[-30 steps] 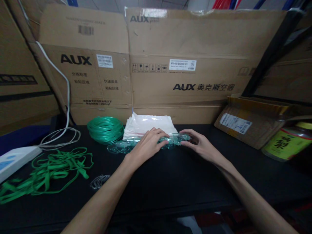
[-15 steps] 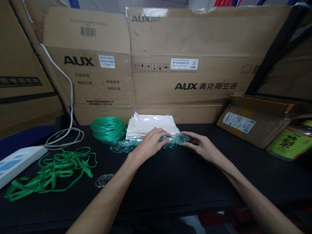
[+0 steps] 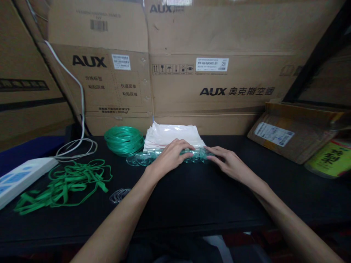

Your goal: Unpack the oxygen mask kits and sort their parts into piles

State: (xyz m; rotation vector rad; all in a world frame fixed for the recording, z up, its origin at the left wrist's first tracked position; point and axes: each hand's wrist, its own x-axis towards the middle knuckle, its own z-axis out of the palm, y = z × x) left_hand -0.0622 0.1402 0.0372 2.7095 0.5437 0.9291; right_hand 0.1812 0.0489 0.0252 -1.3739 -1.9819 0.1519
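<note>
A row of clear greenish plastic pieces (image 3: 142, 159) lies across the black table (image 3: 192, 197), in front of a stack of white plastic bags (image 3: 172, 133). My left hand (image 3: 168, 157) rests curled over the middle of the row, fingers wrapped on it. At the row's right end, my right hand (image 3: 229, 164) touches the pieces with its fingers stretched toward them. Whether the right fingers grip the pieces is hard to see.
A coil of green tubing (image 3: 123, 139) sits left of the bags. Loose green straps (image 3: 65, 182), small clear clips (image 3: 119, 194), a white power strip (image 3: 19, 177) and white cable (image 3: 78, 148) lie at left. Cardboard boxes (image 3: 208, 73) wall the back; a yellow-labelled jar (image 3: 330, 159) is at right.
The view has tilted slightly down and shifted. Both hands stay on the row of clear pieces; my right hand has closed in a little toward the left.
</note>
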